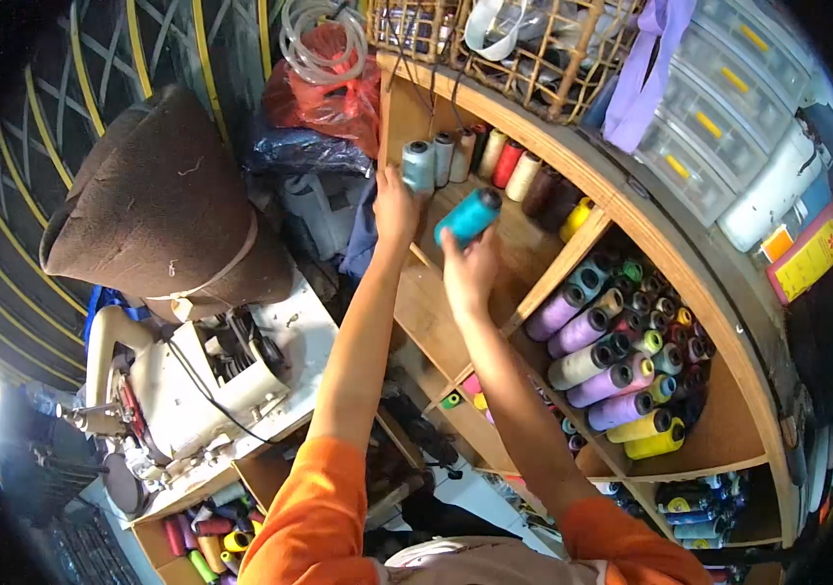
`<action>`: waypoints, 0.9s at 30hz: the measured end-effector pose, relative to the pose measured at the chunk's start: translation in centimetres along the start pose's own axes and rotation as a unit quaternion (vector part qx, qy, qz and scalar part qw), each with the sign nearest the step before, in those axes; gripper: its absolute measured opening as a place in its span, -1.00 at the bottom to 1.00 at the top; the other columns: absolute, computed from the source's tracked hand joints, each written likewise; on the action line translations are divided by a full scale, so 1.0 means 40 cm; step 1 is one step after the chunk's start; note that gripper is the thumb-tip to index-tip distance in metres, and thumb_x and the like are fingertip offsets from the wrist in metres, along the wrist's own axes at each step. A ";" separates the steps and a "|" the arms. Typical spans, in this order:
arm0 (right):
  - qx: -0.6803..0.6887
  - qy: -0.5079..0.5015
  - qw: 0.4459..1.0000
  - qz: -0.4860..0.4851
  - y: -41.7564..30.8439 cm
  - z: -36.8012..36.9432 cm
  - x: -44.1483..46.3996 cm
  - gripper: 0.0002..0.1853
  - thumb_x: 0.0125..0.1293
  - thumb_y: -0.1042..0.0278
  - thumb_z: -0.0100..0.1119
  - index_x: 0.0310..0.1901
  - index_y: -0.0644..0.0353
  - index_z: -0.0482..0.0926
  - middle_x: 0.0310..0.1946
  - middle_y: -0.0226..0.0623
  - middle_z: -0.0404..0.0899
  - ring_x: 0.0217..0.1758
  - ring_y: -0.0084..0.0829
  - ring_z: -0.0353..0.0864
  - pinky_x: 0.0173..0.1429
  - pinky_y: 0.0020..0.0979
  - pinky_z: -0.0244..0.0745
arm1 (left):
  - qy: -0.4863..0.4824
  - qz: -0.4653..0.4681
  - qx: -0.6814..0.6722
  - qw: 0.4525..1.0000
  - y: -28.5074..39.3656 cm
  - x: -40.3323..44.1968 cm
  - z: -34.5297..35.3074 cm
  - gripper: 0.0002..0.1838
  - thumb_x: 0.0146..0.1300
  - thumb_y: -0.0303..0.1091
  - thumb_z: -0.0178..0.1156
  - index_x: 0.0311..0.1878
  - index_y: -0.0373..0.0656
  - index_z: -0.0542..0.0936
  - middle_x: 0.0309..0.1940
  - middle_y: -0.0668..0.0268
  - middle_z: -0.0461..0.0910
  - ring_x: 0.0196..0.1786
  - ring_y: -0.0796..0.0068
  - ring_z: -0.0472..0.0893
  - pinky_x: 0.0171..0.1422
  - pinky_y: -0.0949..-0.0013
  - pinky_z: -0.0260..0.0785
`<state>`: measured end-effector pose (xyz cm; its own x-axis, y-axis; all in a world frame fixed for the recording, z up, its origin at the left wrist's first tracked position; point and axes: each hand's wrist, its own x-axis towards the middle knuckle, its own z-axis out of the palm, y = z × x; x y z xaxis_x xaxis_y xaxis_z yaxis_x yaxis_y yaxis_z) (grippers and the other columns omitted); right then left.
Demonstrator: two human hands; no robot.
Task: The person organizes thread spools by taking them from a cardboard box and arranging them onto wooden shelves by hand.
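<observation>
My right hand (470,263) is closed around the lower part of a teal thread spool (465,218), holding it tilted in front of the wooden shelf. At the left end of the upper compartment, my left hand (396,207) has its fingers against a light blue thread spool (418,168), which stands upright. Its fingertips are partly hidden beside that spool. A row of upright spools runs to the right of it, among them a grey spool (443,156), a red spool (507,164) and a cream spool (524,177).
The curved wooden shelf (631,216) has dividers, and its right compartment holds many stacked spools, including a purple spool (555,310). A wicker basket (558,73) and plastic drawers (719,112) sit on top. Left stand a sewing machine (241,380) and a brown fabric-covered bundle (158,195).
</observation>
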<state>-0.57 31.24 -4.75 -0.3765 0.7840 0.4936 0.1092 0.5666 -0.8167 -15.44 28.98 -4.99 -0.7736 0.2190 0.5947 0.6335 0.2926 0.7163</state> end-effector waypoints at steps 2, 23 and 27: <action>0.020 0.085 0.994 0.070 0.033 0.068 0.094 -0.32 0.07 0.33 0.38 0.17 0.45 0.28 0.18 0.19 0.31 0.24 0.08 0.31 0.34 -0.06 0.14 | 0.009 0.072 -0.007 0.997 -0.007 -0.024 -0.060 -0.31 -0.03 -0.51 0.32 0.21 -0.34 0.26 0.02 -0.07 0.40 0.03 -0.17 0.47 0.09 0.04 0.39; -0.170 0.117 0.979 -0.002 0.323 0.249 0.459 -0.32 -0.27 0.23 0.58 -0.03 0.27 0.54 -0.09 0.03 0.59 0.03 -0.02 0.56 0.14 -0.18 0.44 | 0.182 -0.392 0.354 0.829 0.006 -1.392 -1.235 -0.67 0.23 -0.48 0.21 0.04 -0.37 0.48 -0.10 0.06 0.56 -0.08 0.25 0.57 0.03 0.31 0.43; -0.267 0.287 0.901 -0.187 0.359 0.220 0.504 -0.53 -0.22 0.26 0.45 -0.19 0.23 0.59 -0.32 -0.03 0.64 -0.15 0.08 0.59 0.00 -0.09 0.47 | 0.109 -0.359 0.382 0.845 -0.038 -1.408 -1.270 -0.72 -0.01 -0.60 0.16 -0.16 -0.29 0.50 -0.22 0.09 0.49 -0.16 0.16 0.51 -0.06 0.19 0.39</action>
<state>-14.68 52.96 -9.17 0.0425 0.4283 0.9026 0.5588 0.7388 -0.3768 28.04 -31.06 -21.01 -0.8791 -0.4224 0.2208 -0.2578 0.8110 0.5252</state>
